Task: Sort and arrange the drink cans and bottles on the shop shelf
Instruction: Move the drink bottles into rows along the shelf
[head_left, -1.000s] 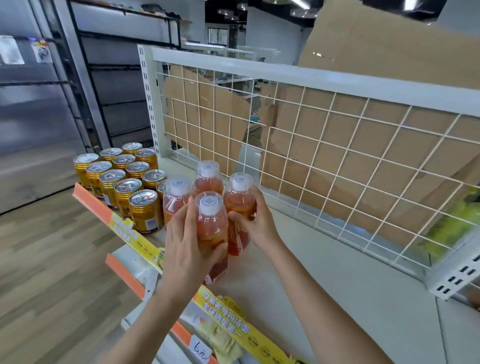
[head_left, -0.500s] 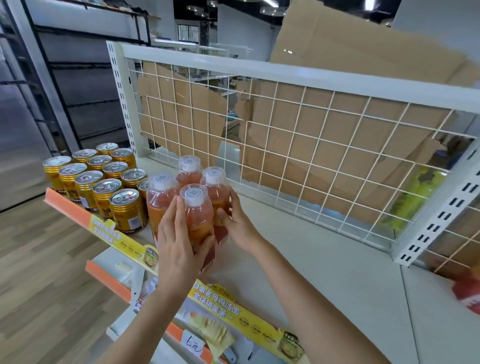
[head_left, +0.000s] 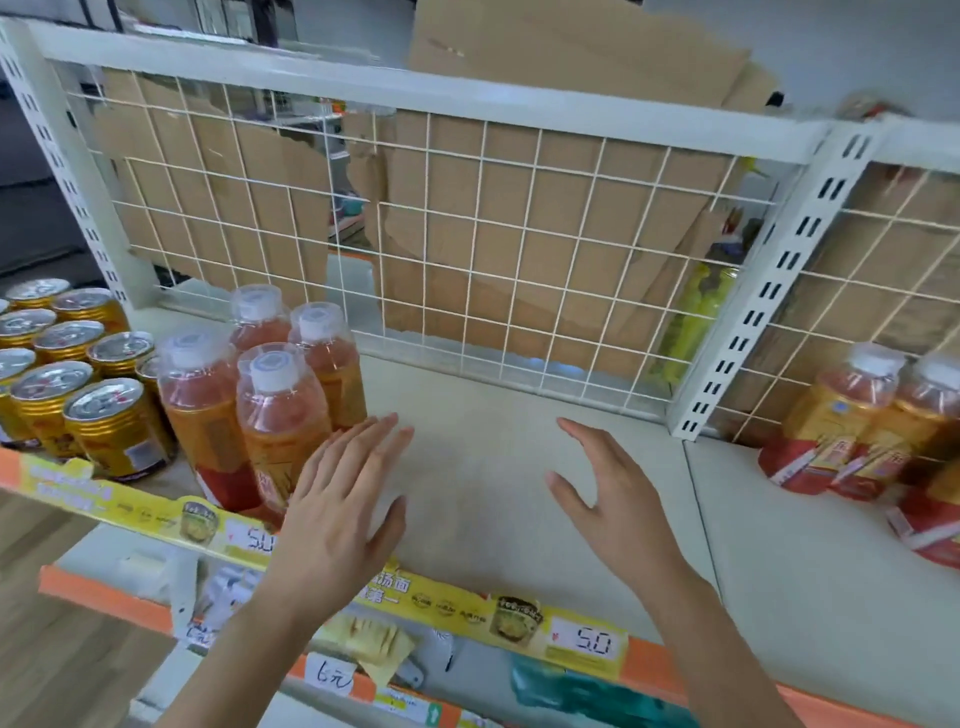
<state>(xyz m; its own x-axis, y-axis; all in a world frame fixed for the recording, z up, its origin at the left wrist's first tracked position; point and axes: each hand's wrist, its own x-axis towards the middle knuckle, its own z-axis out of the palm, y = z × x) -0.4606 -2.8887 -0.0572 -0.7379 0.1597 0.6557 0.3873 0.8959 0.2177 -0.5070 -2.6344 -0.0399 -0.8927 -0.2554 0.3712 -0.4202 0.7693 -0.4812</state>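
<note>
a shop. a white metal display shelf (head_left: 493, 467) has a wire grid back panel (head_left: 519, 270) behind it and a slotted upright (head_left: 779, 291) at its right end. a yellow price strip (head_left: 457, 605) with a printed "5.0" tag (head_left: 592, 642) runs along the shelf's front edge, and a handwritten price label (head_left: 335, 675) sits below that edge. ranks of identical gold cans (head_left: 111, 426) and orange drink bottles (head_left: 280, 415) stand on the shelf's left end.

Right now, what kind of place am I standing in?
Probably a shop: a metal shelf with a wire-grid back, a price strip reading 5.0 on its front edge, and gold cans and orange drink bottles grouped on it.
</note>
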